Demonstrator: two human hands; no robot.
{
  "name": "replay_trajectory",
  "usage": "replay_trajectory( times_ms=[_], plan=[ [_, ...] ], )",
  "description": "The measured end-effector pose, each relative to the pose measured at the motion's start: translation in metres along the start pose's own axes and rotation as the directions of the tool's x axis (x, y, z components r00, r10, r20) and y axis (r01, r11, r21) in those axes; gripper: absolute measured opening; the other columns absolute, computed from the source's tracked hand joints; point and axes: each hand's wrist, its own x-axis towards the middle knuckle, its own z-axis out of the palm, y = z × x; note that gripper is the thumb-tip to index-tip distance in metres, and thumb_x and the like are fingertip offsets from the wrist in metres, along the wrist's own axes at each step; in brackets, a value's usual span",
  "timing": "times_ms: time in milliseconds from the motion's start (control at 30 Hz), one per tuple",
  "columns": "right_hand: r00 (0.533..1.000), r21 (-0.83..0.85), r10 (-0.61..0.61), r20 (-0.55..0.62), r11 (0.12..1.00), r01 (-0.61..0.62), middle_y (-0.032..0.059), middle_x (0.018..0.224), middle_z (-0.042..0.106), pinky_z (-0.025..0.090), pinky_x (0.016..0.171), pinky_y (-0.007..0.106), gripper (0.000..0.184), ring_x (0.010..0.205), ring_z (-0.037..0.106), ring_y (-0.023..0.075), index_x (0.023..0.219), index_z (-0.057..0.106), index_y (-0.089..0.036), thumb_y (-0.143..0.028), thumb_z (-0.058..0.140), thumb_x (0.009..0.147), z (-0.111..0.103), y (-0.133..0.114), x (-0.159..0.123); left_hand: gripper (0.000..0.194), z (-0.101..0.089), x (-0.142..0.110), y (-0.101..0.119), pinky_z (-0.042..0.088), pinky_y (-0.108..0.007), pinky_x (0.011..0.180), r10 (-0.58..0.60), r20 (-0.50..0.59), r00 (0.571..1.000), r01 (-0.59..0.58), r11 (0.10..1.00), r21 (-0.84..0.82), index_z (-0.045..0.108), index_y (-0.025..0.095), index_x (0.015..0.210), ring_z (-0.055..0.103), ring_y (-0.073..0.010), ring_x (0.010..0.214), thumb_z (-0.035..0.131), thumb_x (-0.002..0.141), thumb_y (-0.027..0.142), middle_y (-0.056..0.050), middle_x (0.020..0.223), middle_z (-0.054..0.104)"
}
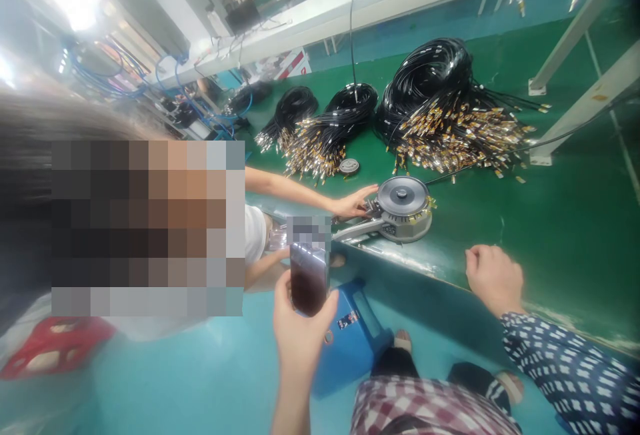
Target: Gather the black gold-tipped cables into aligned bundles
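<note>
Glossy phone screen [309,282], shiny plastic-looking cables [401,92], metallic cable tips [455,135], cloth sleeve [570,368]

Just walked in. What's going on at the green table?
A co-worker's hand is at the round grey device near the edge of the green table. The camera wearer's right hand is curled by that edge, nothing visible in it. Another hand holds a phone; whose is unclear. Black cable bundles lie beyond the device.

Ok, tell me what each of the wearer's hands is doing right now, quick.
Left hand: closed, holding a phone.
Right hand: curled closed by the green table edge, with nothing visible in it.
</note>
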Motion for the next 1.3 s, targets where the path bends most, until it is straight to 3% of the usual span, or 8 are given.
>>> replay_trajectory(
  times_ms=[433, 800, 1300],
  plan=[
    [1.0, -0.004, -0.008, -0.009, 1.0, 0.008, 0.0104, 0.089, 0.061, 0.026, 0.066, 0.034, 0.034, 0.081, 0.052, 0.0218, 0.093, 0.062, -0.016, -0.035, 0.034, 0.096, -0.0004, 0.0, -0.0005, 0.055, 0.0005, 0.0008, 0.0021, 0.057, -0.038, 0.069, -0.006, -0.02, 1.0, 0.006, 0.999, -0.034, 0.057, 0.022, 0.107, 0.067, -0.0263, 0.09, 0.081, 0.058, 0.032, -0.007, 0.094, 0.066],
    [1.0, 0.007, -0.008, -0.013, 1.0, 0.008, 0.011, 0.09, 0.061, 0.027, 0.066, 0.034, 0.035, 0.081, 0.051, 0.022, 0.092, 0.062, -0.015, -0.035, 0.034, 0.096, -0.0012, -0.0004, -0.001, 0.055, -0.0011, 0.0026, 0.0027, 0.057, -0.037, 0.068, -0.012, 0.023, 1.0, 0.013, 0.999, -0.031, 0.057, 0.021, 0.106, 0.067, -0.0259, 0.087, 0.082, 0.057, 0.032, -0.007, 0.094, 0.066],
    [1.0, -0.006, -0.016, -0.01, 1.0, 0.016, 0.0105, 0.089, 0.061, 0.025, 0.065, 0.033, 0.034, 0.079, 0.051, 0.0212, 0.092, 0.063, -0.016, -0.035, 0.035, 0.096, 0.0003, 0.0009, -0.0001, 0.057, -0.001, 0.0018, 0.0008, 0.056, -0.041, 0.08, -0.005, 0.007, 1.0, 0.005, 1.0, -0.002, 0.057, 0.022, 0.109, 0.064, -0.0284, 0.101, 0.081, 0.058, 0.032, -0.008, 0.103, 0.067]
  ],
)
